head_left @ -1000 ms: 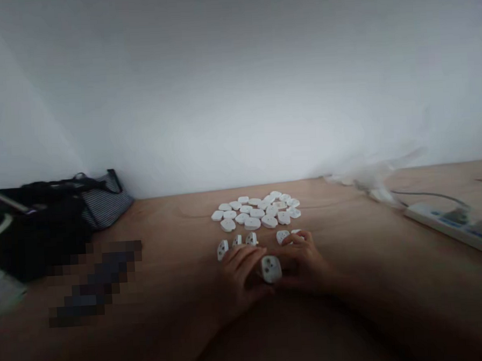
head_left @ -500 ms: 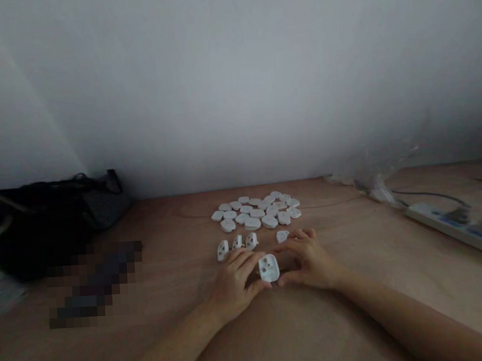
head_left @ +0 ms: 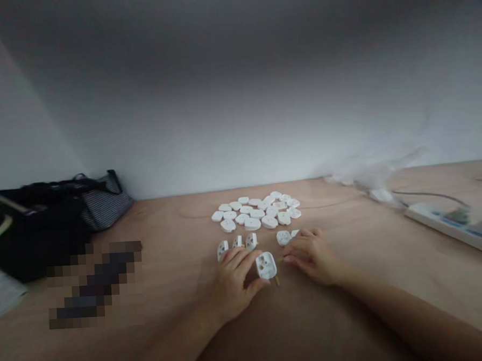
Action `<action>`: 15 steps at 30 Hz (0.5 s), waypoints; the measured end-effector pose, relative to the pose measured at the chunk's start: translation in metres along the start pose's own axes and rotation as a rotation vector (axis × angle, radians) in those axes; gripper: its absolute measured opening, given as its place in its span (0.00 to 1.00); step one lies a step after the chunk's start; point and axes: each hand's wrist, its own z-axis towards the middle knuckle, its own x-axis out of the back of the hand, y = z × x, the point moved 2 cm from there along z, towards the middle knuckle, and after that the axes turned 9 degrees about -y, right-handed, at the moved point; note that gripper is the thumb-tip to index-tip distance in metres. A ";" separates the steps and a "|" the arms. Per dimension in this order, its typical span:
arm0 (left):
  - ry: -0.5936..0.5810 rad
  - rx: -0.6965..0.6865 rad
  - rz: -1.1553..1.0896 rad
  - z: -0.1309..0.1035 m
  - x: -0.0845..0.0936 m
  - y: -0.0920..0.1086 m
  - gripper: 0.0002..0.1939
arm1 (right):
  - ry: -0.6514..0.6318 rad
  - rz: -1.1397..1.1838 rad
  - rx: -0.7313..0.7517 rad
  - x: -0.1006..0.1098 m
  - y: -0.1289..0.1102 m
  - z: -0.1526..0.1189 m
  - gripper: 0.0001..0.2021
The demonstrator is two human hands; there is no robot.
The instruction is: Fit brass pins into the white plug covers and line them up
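Right hand point(head_left: 314, 256) has moved from the plug point(head_left: 266, 266); its hold is indistinct.

Dim, greyish light, with a dark band across 12 o'clock.
The wall point(head_left: 239, 143) pales lower down; the desk point(head_left: 171, 232) sinks into soft shadow at 6 o'clock. Clear plastic point(head_left: 381, 193) at 3 smears hazily, a patch point(head_left: 101, 279) at 8 is pixelated, and the plug point(head_left: 270, 271) looks slightly soft.

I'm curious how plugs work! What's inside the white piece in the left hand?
Inside the white piece, small gold-brown parts show, too blurry to name. Whatever lies beneath them is covered.
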 end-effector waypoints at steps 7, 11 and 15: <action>0.040 -0.021 0.050 0.003 0.002 0.004 0.23 | 0.081 0.002 0.061 0.000 -0.019 -0.001 0.06; 0.074 -0.060 0.065 0.004 0.003 0.008 0.23 | 0.130 -0.072 0.094 -0.002 -0.022 0.000 0.06; 0.081 -0.101 0.092 0.004 0.002 0.010 0.22 | 0.139 -0.147 0.137 -0.003 -0.024 0.000 0.07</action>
